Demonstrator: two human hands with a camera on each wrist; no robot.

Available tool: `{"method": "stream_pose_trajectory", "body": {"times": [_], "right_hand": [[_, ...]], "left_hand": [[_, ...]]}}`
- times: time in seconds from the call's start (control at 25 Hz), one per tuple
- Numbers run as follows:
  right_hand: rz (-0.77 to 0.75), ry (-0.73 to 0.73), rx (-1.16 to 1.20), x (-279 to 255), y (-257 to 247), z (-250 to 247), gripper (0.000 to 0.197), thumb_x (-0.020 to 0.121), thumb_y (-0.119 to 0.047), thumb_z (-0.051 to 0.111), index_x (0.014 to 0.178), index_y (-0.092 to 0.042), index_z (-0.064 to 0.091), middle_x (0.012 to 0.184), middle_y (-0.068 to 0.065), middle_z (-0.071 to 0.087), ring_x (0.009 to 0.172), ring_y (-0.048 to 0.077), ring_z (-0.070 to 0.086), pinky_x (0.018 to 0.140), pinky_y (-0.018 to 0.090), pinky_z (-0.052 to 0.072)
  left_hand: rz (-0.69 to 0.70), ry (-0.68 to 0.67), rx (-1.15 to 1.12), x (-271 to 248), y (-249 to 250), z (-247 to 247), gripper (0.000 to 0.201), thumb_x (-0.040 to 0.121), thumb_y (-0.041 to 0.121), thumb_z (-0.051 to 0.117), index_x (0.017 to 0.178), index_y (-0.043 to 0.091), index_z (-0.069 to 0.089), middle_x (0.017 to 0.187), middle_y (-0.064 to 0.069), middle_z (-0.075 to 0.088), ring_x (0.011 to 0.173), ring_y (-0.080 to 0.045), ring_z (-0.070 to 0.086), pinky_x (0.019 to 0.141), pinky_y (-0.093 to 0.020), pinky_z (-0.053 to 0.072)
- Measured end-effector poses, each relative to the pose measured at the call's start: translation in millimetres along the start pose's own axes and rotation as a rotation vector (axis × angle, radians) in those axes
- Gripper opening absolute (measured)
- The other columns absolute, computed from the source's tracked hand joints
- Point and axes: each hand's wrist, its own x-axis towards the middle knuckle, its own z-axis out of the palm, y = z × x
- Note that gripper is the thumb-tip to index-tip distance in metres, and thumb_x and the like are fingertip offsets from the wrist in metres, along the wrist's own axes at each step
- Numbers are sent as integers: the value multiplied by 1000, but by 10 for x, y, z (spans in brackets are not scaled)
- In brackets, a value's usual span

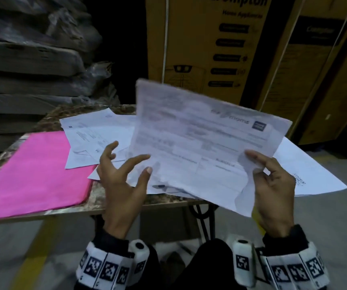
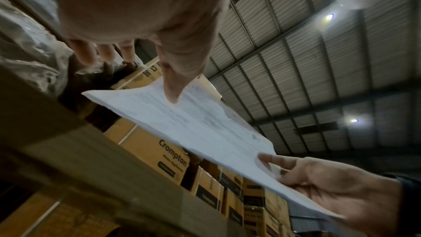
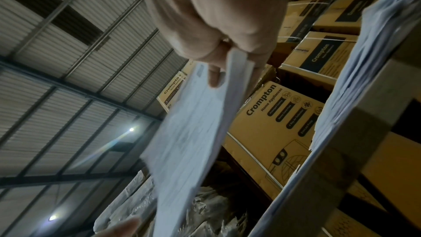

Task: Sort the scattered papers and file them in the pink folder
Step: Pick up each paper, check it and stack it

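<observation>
A closed pink folder (image 1: pixel 32 174) lies on the left of the table (image 1: pixel 97 203). Loose white papers (image 1: pixel 97 132) are scattered beside it and under my hands; one sheet (image 1: pixel 308 170) overhangs the right edge. Above the table, my right hand (image 1: pixel 273 181) pinches the lower right corner of a few printed sheets (image 1: pixel 199 141), thumb on top. My left hand (image 1: pixel 124 170) is spread with relaxed fingers, its index tip at the sheets' left edge. In the left wrist view a left finger (image 2: pixel 170 87) overlaps the sheets (image 2: pixel 193 123). In the right wrist view the sheets (image 3: pixel 189 132) hang from my right hand (image 3: pixel 216 15).
Tall brown Crompton cartons (image 1: pixel 210 49) stand right behind the table. Dark plastic-wrapped bundles (image 1: pixel 32 59) are stacked at the back left. Below the table are black legs (image 1: pixel 201 216) and grey floor with a yellow line (image 1: pixel 36 248).
</observation>
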Motion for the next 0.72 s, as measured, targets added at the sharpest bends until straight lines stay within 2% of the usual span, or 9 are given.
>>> {"method": "stream_pose_trajectory", "body": {"times": [0.04,0.12,0.16,0.24,0.32,0.36,0.48,0.64,0.72], "right_hand": [[35,34,14,-40,7,-22,53,97,11,46,108,-35,70,126,-6,65,125,6,55,114,35,40],[89,89,81,-142,12,-33,52,98,9,45,113,-34,69,133,-10,61,129,3,51,115,37,39],[105,106,121,-200,11,-35,51,99,9,44,117,-32,68,135,-13,59,129,2,51,114,37,40],[121,121,173,-306,-3,-13,48,100,8,44,123,-27,66,136,-17,56,129,-1,50,110,35,45],[132,115,218,-394,-1,12,46,100,6,45,127,-26,64,138,-17,54,129,-1,49,102,37,52],[130,116,236,-430,2,19,46,100,6,46,128,-26,63,138,-14,54,130,2,49,100,41,53],[105,153,239,-510,17,26,46,101,4,46,129,-29,62,137,-4,56,130,14,53,94,46,56],[99,167,258,-553,69,-7,46,101,-1,49,129,-36,60,136,12,56,125,27,57,81,36,59],[112,162,267,-539,85,-60,49,100,0,51,129,-39,60,134,14,56,124,27,58,83,41,59]], "left_hand": [[2,-18,-10,-54,59,60,28,85,24,77,109,37,72,143,7,35,128,-18,35,103,-46,42],[-9,-93,-76,-208,226,198,33,88,28,74,118,40,68,130,8,37,124,-16,40,100,-48,46],[-21,-143,-130,-297,316,269,36,89,31,72,123,42,65,125,7,39,121,-15,44,98,-44,49],[-59,-239,-251,-459,470,389,42,91,38,67,131,44,59,117,5,42,113,-12,52,89,-27,53],[-96,-307,-305,-577,587,488,48,92,42,63,138,47,51,114,3,46,102,-7,56,79,-10,47],[-113,-333,-309,-615,643,531,51,92,43,61,141,47,48,113,4,46,99,-3,56,77,-7,44],[-147,-322,-320,-673,729,617,56,92,39,64,144,44,44,119,4,43,89,12,53,74,-3,43],[-122,-253,-353,-681,725,749,62,85,19,78,136,43,54,138,6,34,112,7,51,81,-11,51],[-122,-248,-413,-657,776,826,60,81,4,79,129,36,61,147,7,31,114,10,51,78,-11,52]]}}
